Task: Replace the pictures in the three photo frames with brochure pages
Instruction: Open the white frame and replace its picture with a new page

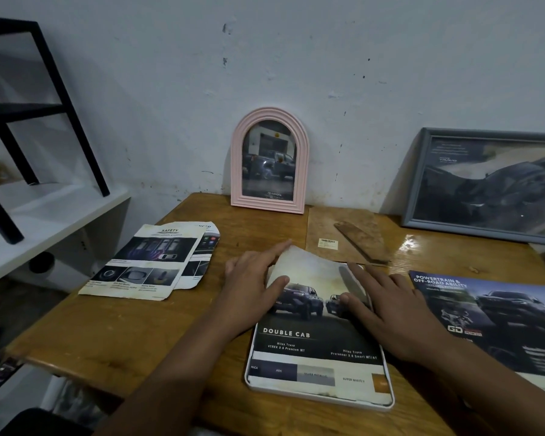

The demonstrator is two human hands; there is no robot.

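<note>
A white photo frame (318, 399) lies flat near the table's front edge with a "Double Cab" brochure page (315, 344) laid in it. The page's far end curls up. My left hand (252, 287) presses the page's upper left part, fingers spread. My right hand (390, 306) presses its upper right edge. A pink arched frame (301, 158) with a truck picture leans upright on the wall. A grey frame (412, 184) with a dark car page leans at the right.
Cut brochure pages (151, 262) lie at the table's left. A brown backing board with a stand (343, 237) lies behind the white frame. An open brochure (497, 316) lies at the right. A black metal rack (44, 102) stands on a white shelf at the left.
</note>
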